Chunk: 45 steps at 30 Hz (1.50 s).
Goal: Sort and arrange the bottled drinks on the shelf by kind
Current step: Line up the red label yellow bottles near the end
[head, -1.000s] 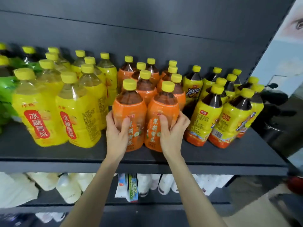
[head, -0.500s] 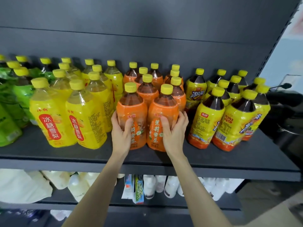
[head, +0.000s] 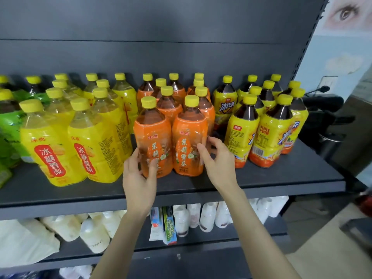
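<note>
Shelf [head: 281, 178], dark, runs across mid frame; bottles stand on it in blocks by kind.

- Orange block, centre frame. Left orange bottle [head: 153, 133] and right orange bottle [head: 189, 135] stand at the front, side by side and just about touching. Both are upright: long axis vertical, yellow caps up, printed labels facing the camera. More orange bottles [head: 169, 103] stand upright in rows behind them.
- Left hand [head: 138, 176], lower centre: thumb across the lower label of the left orange bottle, fingers curved round its left side, a loose hold.
- Right hand [head: 218, 160], right of centre: fingers bent and spread at the right flank of the right orange bottle, thumb in front of its label. Cannot tell whether it grasps the bottle or has let go.
- Left of frame: pale yellow bottles [head: 50, 150] with red labels, upright; green bottles [head: 10, 121] at the far left edge.
- Right of frame: dark tea bottles [head: 241, 133] in yellow wraps, upright, apart from the orange block.
- Bottom of frame, lower tier: white bottles [head: 181, 220].
</note>
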{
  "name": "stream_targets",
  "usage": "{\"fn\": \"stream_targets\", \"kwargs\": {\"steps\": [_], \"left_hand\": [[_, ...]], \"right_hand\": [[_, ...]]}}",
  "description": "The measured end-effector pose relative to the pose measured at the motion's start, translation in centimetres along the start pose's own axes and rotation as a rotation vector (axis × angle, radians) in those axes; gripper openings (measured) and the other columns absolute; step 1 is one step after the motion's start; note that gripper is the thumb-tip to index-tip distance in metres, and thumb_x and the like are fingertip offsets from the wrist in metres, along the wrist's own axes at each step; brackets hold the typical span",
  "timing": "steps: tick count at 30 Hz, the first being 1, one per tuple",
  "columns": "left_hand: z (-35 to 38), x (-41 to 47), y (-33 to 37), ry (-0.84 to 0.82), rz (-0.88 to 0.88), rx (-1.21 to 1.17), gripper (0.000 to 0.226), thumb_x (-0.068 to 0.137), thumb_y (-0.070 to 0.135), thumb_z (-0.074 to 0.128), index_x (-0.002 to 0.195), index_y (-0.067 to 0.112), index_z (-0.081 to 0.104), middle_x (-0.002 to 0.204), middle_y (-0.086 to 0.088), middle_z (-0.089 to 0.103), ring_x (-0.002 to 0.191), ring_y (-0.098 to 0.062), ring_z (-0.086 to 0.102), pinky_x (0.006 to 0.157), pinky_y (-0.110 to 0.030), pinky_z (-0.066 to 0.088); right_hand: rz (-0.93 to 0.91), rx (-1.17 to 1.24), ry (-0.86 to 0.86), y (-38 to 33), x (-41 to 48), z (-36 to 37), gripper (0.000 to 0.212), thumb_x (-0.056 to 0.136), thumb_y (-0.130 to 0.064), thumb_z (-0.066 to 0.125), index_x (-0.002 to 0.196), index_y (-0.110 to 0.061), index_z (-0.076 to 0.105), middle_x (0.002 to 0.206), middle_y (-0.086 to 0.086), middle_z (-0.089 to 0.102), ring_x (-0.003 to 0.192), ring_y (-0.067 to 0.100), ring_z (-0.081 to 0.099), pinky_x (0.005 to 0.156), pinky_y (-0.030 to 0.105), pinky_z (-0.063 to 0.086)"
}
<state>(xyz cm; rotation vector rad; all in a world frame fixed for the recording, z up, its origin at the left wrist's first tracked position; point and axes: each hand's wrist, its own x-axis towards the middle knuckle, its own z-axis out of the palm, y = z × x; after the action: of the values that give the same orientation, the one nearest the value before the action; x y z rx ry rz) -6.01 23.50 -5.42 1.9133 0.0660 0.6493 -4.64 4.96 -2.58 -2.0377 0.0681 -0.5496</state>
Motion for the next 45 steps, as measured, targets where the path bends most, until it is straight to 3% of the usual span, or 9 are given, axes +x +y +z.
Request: {"fn": "stream_targets", "kwargs": {"steps": [6,13,16,20,27,30,34,41,45], "left_hand": [[2.6,-1.3,5.0,-0.015,0.165,-0.119,0.009,0.092,0.016,0.059,0.1,0.019,0.06,0.102,-0.001,0.058,0.09,0.007,0.054,0.073,-0.002,0.039],[10.3,-1.9,10.6,-0.143,0.259,-0.277,0.009,0.093,0.017,0.058,0.1,0.021,0.06,0.098,-0.003,0.063,0.088,0.0,0.059,0.073,-0.01,0.044],[14.3,-2.7,11.8,-0.125,0.251,-0.277,0.017,0.093,0.016,0.059,0.109,0.021,0.057,0.109,-0.002,0.06,0.1,0.001,0.057,0.079,-0.009,0.045],[19.1,-3.2,12.1,-0.073,0.146,-0.244,0.045,0.09,0.032,0.061,0.129,0.016,0.045,0.126,0.001,0.047,0.12,-0.013,0.046,0.1,-0.028,0.04],[22.6,-1.6,12.6,-0.053,-0.014,-0.292,0.086,0.072,0.058,0.064,0.138,0.017,0.029,0.138,-0.003,0.04,0.128,-0.019,0.041,0.108,-0.04,0.038],[23.1,-1.0,12.2,-0.046,-0.003,-0.286,0.086,0.07,0.061,0.068,0.137,0.023,0.029,0.136,-0.002,0.043,0.126,-0.019,0.045,0.105,-0.043,0.04],[23.0,-0.8,11.2,-0.048,0.029,-0.249,0.08,0.075,0.059,0.065,0.138,0.026,0.029,0.136,-0.002,0.048,0.123,-0.02,0.049,0.104,-0.045,0.043],[23.1,-1.7,11.4,-0.136,0.097,-0.339,0.051,0.081,0.059,0.052,0.125,0.042,0.033,0.117,0.015,0.056,0.106,0.004,0.056,0.082,-0.008,0.045],[23.8,-1.9,11.7,-0.241,0.093,-0.452,0.038,0.086,0.046,0.052,0.12,0.047,0.036,0.11,0.029,0.057,0.104,0.002,0.06,0.081,-0.017,0.051]], "right_hand": [[-0.073,-0.047,0.178,0.4,0.1,-5.9,0.023,0.094,-0.024,0.06,0.11,-0.01,0.067,0.103,0.002,0.071,0.089,0.009,0.064,0.076,0.012,0.046],[-0.125,-0.023,0.298,2.4,2.2,-13.3,0.01,0.093,-0.019,0.061,0.098,-0.014,0.069,0.088,-0.007,0.067,0.083,0.001,0.062,0.075,0.005,0.043],[-0.122,0.0,0.291,4.1,3.9,-16.0,0.013,0.093,-0.02,0.061,0.1,-0.012,0.068,0.091,-0.004,0.069,0.083,0.006,0.063,0.076,0.017,0.048],[-0.111,0.032,0.252,6.6,5.9,-18.1,0.02,0.092,-0.026,0.062,0.109,-0.015,0.065,0.1,-0.004,0.067,0.089,0.005,0.062,0.081,0.034,0.053],[-0.108,0.087,0.132,9.2,9.0,-18.6,0.062,0.082,-0.046,0.069,0.134,-0.021,0.046,0.129,-0.007,0.05,0.122,0.016,0.049,0.102,0.046,0.043],[-0.123,0.106,0.066,9.8,9.5,-18.1,0.074,0.079,-0.053,0.068,0.142,-0.026,0.038,0.132,-0.012,0.041,0.128,0.01,0.042,0.108,0.038,0.038],[-0.127,0.029,0.077,10.4,9.8,-18.2,0.086,0.072,-0.066,0.064,0.144,-0.031,0.036,0.118,-0.013,0.035,0.116,0.007,0.042,0.096,0.025,0.035],[-0.078,0.133,0.165,10.8,8.7,-18.1,0.088,0.057,-0.069,0.073,0.13,-0.033,0.04,0.121,-0.009,0.038,0.122,0.011,0.043,0.101,0.036,0.043],[-0.075,0.197,0.208,11.3,8.5,-18.9,0.084,0.059,-0.064,0.076,0.128,-0.036,0.036,0.125,-0.01,0.046,0.117,0.007,0.049,0.096,0.039,0.048]]}}
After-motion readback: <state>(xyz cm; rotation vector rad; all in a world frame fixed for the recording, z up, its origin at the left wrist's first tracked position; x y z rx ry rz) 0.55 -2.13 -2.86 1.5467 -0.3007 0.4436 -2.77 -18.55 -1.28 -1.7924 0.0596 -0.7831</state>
